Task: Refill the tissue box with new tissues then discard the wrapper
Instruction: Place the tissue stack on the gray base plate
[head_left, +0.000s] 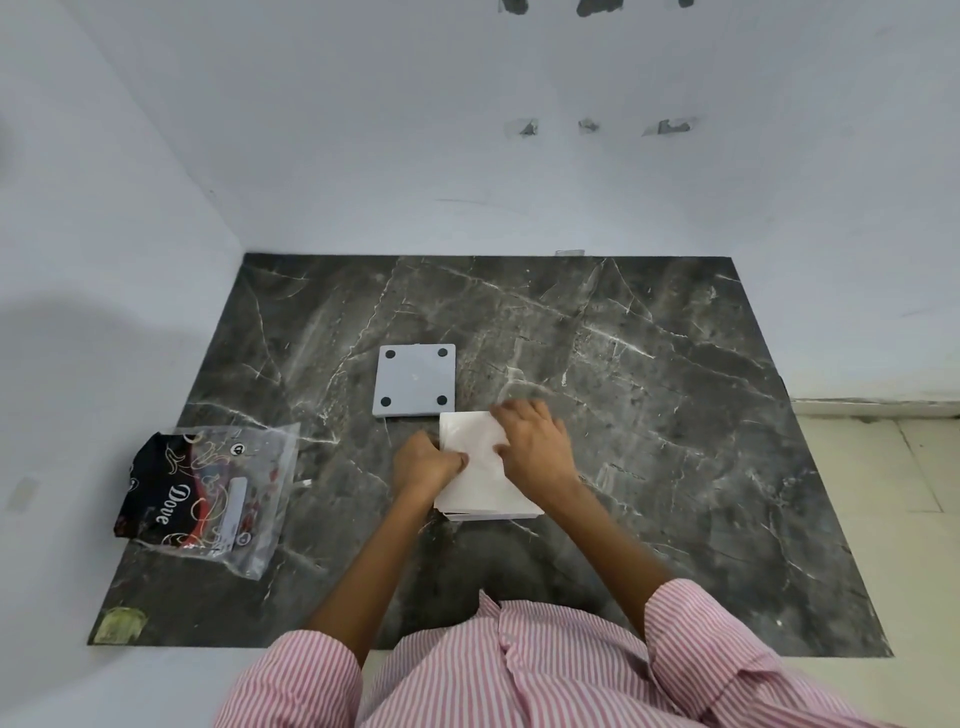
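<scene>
Fingers of left hand (423, 464) pinch left edge of tissue stack (485, 467); right hand (535, 447) fingers spread flat on top, likely squaring stack for loading. Stack rests on surface (649, 395), just nearer than grey base plate (415, 380), feet-up. Wrapper (208, 493) left of plate, set aside, not yet discarded.

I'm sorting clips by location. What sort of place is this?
Probably a bare room corner used as a worktop: plain white walls, a dark marble-look slab, pale tiles beside it.
</scene>
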